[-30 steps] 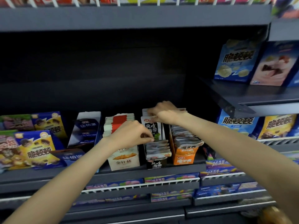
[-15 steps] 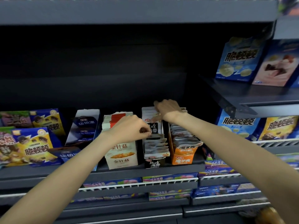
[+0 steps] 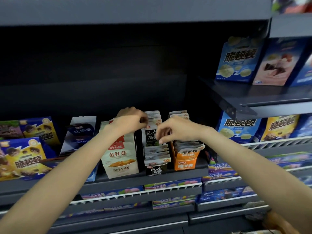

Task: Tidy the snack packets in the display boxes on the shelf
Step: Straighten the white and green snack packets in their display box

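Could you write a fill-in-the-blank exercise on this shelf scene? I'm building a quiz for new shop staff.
1. Both hands work at the display box whose colour is ____, the middle one of three.
2. The box right of the black box is coloured ____.
3. The left hand reaches across the top of the ____ box.
4. The right hand hovers over the packets with its fingers pointing ____.

Missing words: black; orange; cream; down

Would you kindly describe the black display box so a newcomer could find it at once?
On the dark middle shelf, three small display boxes stand in a row. The black display box is the middle one, between a cream box and an orange box; it alone is black with white lettering.
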The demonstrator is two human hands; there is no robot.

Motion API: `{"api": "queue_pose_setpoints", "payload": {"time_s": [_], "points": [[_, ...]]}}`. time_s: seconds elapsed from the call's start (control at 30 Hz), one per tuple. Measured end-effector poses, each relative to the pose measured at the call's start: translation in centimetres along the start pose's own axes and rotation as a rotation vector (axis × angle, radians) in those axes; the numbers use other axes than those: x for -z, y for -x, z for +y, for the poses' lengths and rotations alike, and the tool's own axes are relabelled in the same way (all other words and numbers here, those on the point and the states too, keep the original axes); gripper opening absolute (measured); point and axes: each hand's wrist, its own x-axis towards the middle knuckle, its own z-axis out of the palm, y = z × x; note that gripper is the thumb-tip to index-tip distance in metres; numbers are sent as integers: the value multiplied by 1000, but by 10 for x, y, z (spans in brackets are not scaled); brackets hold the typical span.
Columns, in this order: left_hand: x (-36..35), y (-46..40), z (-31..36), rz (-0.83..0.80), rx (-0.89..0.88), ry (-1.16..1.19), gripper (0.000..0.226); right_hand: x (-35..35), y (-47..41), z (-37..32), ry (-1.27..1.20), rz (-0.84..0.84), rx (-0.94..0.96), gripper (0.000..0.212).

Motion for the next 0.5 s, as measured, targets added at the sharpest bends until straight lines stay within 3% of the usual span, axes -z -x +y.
{"api": "queue_pose_setpoints", "payload": {"time_s": [0.1,0.23,0.3,0.4,0.5], "points": [[0,2,0,17,-6,46,21,-5,-8,7,203,-47,20,16],[-1,2,0,37,-32,75,17,-2,-7,5,-51,-123,-20,25],[-1,3,-2,41,-37,92,16,0,-6,3,-49,-146,-24,22],[-3,4,-3,45,-30,115,16,1,-11,1,145,-83,22,18],[-5,7,-3,77,-47,111,15,-9,-19,-5,506,-75,24,31]]}}
